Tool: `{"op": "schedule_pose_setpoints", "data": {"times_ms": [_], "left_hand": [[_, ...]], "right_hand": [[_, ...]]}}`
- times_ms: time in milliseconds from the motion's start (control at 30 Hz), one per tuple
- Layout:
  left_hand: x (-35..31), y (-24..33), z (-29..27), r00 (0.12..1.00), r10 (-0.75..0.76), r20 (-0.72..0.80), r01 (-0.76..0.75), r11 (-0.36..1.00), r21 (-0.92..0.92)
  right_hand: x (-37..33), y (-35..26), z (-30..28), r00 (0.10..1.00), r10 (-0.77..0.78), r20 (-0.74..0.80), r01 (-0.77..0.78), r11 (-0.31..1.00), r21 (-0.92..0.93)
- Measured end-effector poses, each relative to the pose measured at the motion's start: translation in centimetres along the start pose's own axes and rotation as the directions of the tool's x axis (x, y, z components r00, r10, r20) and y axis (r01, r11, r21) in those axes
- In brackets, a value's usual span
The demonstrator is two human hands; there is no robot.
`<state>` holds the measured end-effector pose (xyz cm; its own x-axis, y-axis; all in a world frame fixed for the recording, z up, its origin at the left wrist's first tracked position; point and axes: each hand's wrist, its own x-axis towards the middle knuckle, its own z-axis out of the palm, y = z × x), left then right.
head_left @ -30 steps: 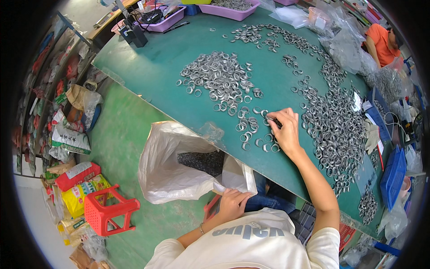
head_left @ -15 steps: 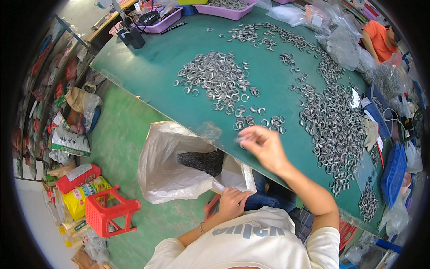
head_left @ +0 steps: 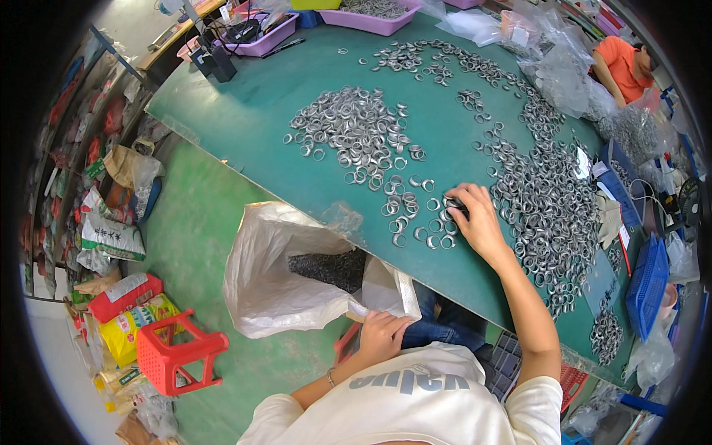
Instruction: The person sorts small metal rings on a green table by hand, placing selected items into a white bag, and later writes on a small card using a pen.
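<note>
My left hand [head_left: 383, 338] is closed on the near rim of a white woven sack [head_left: 256, 256], holding its mouth wide beside the table edge. Dark small pieces [head_left: 330, 270] lie inside the sack. Over the green table, my right hand [head_left: 476, 222] has its fingers and thumb curled round a few metal rings [head_left: 449, 204], partly hidden under the fingertips. Several loose rings [head_left: 400, 222] lie just left of that hand. Farther off is a heaped pile of rings [head_left: 348, 126], and a larger spread of rings [head_left: 552, 215] covers the table to the right.
The green table [head_left: 252, 111] has its slanting edge beside the sack. Purple trays [head_left: 374, 20] stand at the far side, a blue basket [head_left: 649, 285] at the right. A red stool [head_left: 178, 352] stands on the floor at left. Another person [head_left: 623, 68] sits at far right among plastic bags.
My right hand has moved right and away from the table edge by the sack onto the loose rings. My left hand stays on the sack rim.
</note>
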<state>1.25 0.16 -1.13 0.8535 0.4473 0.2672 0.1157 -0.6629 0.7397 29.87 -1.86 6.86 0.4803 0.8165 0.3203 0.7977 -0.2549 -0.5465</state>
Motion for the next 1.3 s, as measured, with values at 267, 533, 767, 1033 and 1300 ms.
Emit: {"op": "schedule_pose_setpoints", "data": {"times_ms": [267, 533, 767, 1033, 1300], "left_hand": [[-0.1, 0.0, -0.2, 1.0, -0.014, 0.015, 0.014, 1.0, 0.012], [0.0, 0.1, -0.1, 1.0, -0.01, 0.01, 0.01, 1.0, 0.007], [0.1, 0.3, -0.3, 1.0, -0.021, -0.003, 0.021, 1.0, 0.007], [0.0, 0.3, -0.2, 1.0, -0.019, -0.018, 0.019, 1.0, 0.019], [0.5, 0.2, 0.2, 0.999, 0.018, -0.027, -0.018, 1.0, 0.015]], "right_hand": [[0.1, 1.3, 0.3, 0.992, 0.081, -0.096, -0.07, 0.991, 0.116], [0.1, -0.8, -1.1, 0.966, 0.254, 0.056, -0.253, 0.869, 0.425], [-0.7, -9.3, 3.3, 0.974, -0.004, 0.226, -0.149, 0.738, 0.658], [-1.1, -7.3, 2.0, 0.993, -0.121, 0.005, 0.109, 0.915, 0.388], [-2.9, 0.1, -1.2, 0.995, -0.071, 0.073, 0.087, 0.966, -0.243]]}}
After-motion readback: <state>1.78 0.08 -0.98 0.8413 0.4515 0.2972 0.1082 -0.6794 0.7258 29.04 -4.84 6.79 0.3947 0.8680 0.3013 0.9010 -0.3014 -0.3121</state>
